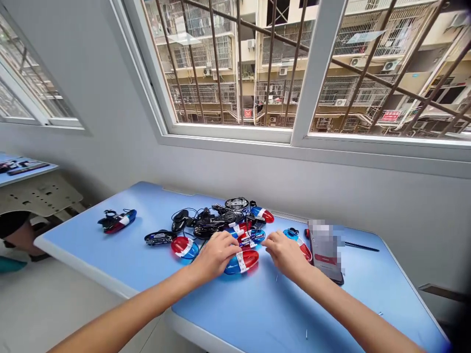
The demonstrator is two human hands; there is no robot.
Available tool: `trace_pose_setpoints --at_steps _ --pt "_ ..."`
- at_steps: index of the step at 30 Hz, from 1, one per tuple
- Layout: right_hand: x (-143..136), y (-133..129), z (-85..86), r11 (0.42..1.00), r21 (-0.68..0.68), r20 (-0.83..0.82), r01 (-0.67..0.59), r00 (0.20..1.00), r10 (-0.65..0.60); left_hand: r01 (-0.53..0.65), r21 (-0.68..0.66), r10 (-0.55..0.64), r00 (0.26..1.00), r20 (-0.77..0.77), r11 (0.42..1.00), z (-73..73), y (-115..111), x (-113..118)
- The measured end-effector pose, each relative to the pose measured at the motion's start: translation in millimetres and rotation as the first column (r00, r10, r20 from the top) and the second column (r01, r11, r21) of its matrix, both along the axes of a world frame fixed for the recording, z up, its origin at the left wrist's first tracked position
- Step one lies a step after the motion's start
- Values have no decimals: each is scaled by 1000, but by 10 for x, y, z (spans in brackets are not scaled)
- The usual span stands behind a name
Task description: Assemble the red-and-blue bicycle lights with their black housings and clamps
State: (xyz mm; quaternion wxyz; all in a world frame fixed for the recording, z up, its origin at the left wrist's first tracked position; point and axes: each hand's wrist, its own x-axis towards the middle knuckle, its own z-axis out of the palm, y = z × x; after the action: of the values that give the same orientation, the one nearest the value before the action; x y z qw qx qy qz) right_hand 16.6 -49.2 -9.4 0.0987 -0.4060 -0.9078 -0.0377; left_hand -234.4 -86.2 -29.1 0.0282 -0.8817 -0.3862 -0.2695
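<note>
Phone (327, 255): lies on the blue desk (235, 314), your landmark here.
Front light (241, 262): red and blue with a white band, left of the phone, beside your left hand.
Left hand (220, 251): fingers curled at that light's upper edge (I cannot tell whether you grip it).
Right hand (284, 249): just left of the phone, fingertips drawn together; whether they pinch anything, I cannot tell.
Pile (208, 228): black parts, cables and more lights, left of the phone, beyond your left hand.
Black stick (362, 246): right of the phone.
</note>
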Motion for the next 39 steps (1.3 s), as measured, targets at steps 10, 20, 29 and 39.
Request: trace_pose_setpoints --at_steps 10,20,29,39 --pt "-235 208 -137 999 36 162 -36 986 30 -85 -95 97 986 134 992 32 152 -178" --pt "-132 8 -202 995 60 122 -79 990 72 -176 -301 208 975 77 937 54 -292 -539" --pt "-277 -429 -127 981 -33 4 -190 982 190 -158 -153 165 986 29 975 205 -73 -464" --pt "-93 -485 -277 982 55 -50 -182 982 185 -41 -244 40 999 -8 969 233 88 -595"
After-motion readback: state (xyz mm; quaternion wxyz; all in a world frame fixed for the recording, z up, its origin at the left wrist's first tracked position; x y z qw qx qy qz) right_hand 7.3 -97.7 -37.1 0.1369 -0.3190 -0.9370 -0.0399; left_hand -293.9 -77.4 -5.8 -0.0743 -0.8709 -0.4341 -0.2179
